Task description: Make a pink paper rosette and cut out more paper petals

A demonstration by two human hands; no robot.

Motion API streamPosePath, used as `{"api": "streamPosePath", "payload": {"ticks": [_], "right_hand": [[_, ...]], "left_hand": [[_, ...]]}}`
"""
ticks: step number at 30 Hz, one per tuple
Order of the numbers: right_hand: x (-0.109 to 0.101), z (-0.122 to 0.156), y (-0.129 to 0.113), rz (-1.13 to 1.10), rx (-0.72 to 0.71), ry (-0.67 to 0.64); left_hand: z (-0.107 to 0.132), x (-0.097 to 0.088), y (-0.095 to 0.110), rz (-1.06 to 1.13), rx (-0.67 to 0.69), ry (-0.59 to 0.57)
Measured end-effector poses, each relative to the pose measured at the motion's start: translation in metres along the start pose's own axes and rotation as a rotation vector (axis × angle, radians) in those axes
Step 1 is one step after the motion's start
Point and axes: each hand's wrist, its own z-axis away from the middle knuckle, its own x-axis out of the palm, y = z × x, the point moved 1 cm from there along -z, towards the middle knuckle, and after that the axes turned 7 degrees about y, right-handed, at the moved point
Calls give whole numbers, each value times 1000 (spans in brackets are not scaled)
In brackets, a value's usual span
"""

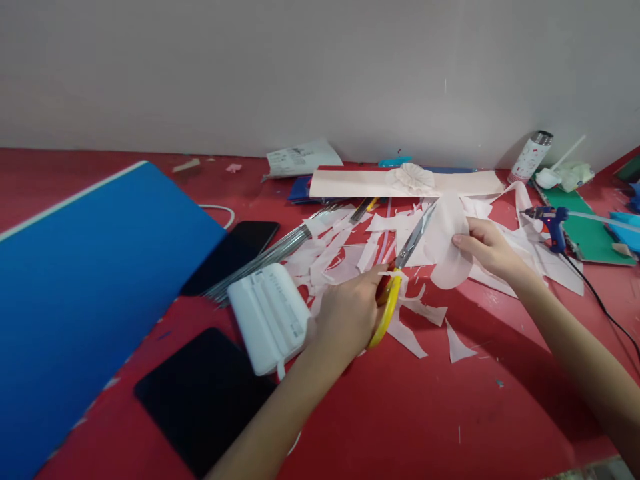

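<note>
Left forearm (285, 420) angles up from bottom edge, left hand (347, 313) curled in a grip, back facing up, right forearm (565, 327) reaches in diagonally from lower right, right hand (487, 248) pinching, thumb (470, 246) pointing left

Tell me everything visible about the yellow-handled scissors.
The yellow-handled scissors have plastic-looking handles and silver, metallic-looking blades. The left hand grips them, hiding part of the handles. They slant above the red table, blades pointing forward and right, tips near the left edge of the thin, pale, rounded sheet in the right hand. Whether they touch it, or how far they are open, is unclear.
</note>
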Motion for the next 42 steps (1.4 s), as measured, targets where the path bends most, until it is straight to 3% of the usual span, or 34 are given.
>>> {"api": "streamPosePath", "payload": {"ticks": [42], "right_hand": [[-4, 1, -3, 98, -7, -18]], "left_hand": [[-3, -6, 2, 59, 71, 45]]}}
